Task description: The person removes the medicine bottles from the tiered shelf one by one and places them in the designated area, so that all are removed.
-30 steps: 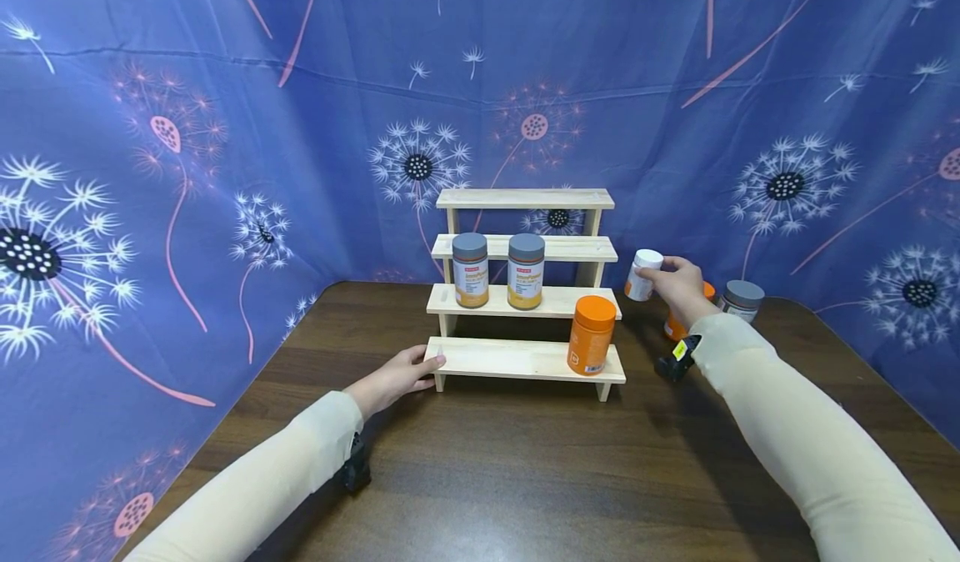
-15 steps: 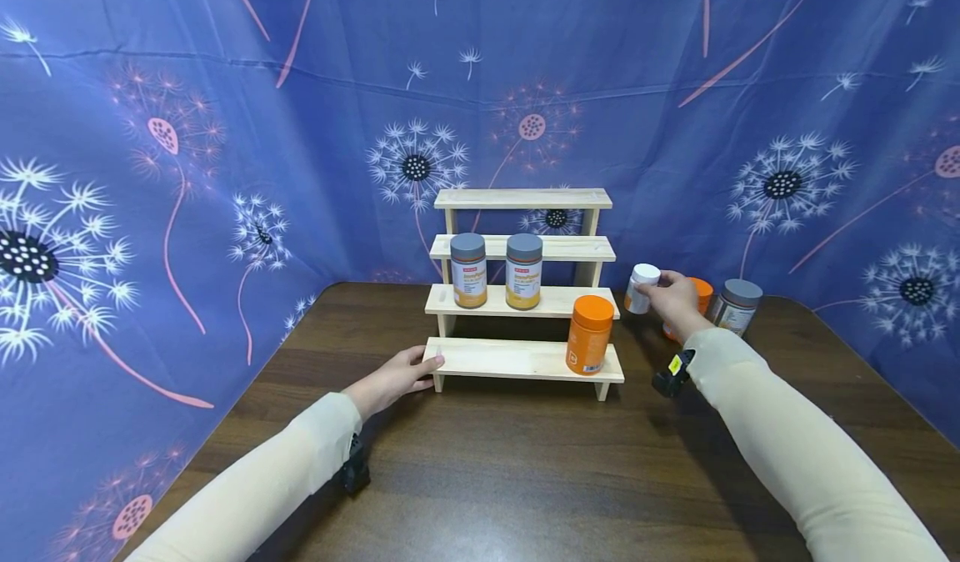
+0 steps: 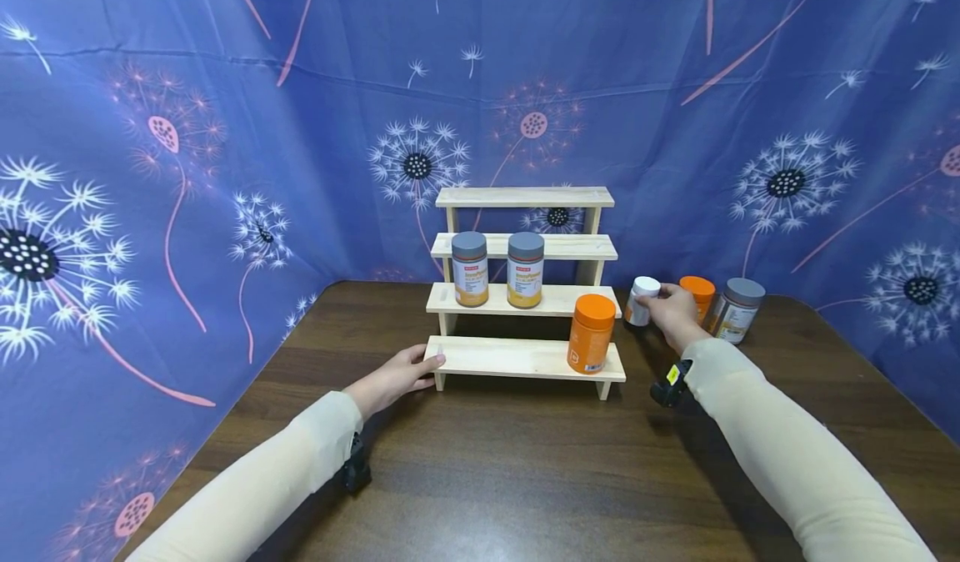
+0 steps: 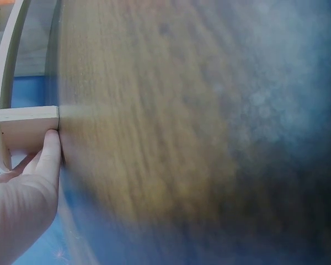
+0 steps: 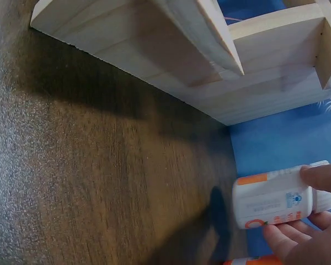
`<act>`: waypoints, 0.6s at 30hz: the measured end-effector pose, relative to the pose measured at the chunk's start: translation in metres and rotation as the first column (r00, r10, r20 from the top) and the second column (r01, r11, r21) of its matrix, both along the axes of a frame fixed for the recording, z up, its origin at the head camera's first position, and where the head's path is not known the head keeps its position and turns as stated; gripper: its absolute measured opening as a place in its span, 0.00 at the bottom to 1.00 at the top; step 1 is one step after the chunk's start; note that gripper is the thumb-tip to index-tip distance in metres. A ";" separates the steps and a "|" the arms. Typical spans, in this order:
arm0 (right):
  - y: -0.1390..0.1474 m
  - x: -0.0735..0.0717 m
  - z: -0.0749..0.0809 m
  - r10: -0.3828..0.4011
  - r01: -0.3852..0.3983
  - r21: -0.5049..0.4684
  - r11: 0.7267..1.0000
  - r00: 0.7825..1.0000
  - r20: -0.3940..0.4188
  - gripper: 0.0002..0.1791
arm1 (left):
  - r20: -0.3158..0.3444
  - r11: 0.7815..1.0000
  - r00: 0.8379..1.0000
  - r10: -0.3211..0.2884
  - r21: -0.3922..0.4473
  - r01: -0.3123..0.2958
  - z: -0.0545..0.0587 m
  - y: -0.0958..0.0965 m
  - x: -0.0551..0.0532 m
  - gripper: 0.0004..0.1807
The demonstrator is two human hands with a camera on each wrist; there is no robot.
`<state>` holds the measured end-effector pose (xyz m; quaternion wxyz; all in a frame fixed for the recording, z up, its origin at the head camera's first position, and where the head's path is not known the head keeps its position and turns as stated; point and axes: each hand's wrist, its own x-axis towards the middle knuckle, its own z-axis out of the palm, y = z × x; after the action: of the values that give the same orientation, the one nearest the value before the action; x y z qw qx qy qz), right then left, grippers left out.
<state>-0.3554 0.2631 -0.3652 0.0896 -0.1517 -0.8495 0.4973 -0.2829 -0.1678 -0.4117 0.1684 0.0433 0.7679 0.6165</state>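
Observation:
My right hand (image 3: 672,315) pinches a small white pill bottle (image 3: 637,310) to the right of the stepped wooden shelf (image 3: 517,356). In the right wrist view the thumb and fingers hold the bottle (image 5: 273,200) near its ribbed cap, and its shadow falls on the table beside its base. Whether the base touches the table I cannot tell. My left hand (image 3: 397,378) grips the left end of the lowest step; in the left wrist view its thumb (image 4: 51,150) lies against the end leg.
Two grey-lidded jars (image 3: 470,270) stand on the second step, and an orange jar (image 3: 590,334) on the lowest, near its right end. Behind the right hand are another orange jar (image 3: 699,293) and a grey-lidded jar (image 3: 737,310). Blue patterned cloth (image 3: 337,145) hangs behind.
My right hand has lowered the white pill bottle towards the table and brought it from tilted to nearly upright. My left hand has stayed on the shelf.

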 end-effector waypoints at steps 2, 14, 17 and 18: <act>0.001 0.000 -0.002 0.011 -0.011 0.012 1.000 1.000 0.019 0.32 | 0.001 1.000 1.000 0.000 0.002 0.000 0.000 0.000 0.000 0.33; 0.001 0.002 -0.011 0.004 -0.005 0.021 1.000 0.999 0.035 0.30 | 0.009 1.000 1.000 0.011 -0.001 -0.010 -0.001 0.001 0.000 0.33; 0.001 0.001 -0.012 0.003 -0.004 0.017 1.000 0.999 0.033 0.30 | 0.008 1.000 1.000 0.015 -0.005 -0.015 0.001 0.002 0.000 0.33; 0.001 0.001 -0.012 0.006 -0.007 0.017 1.000 0.999 0.035 0.31 | 0.011 1.000 1.000 0.016 -0.003 -0.016 0.001 0.001 0.000 0.33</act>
<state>-0.3542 0.2637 -0.3770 0.0744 -0.1567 -0.8556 0.4877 -0.2828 -0.1664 -0.4108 0.1679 0.0335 0.7682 0.6169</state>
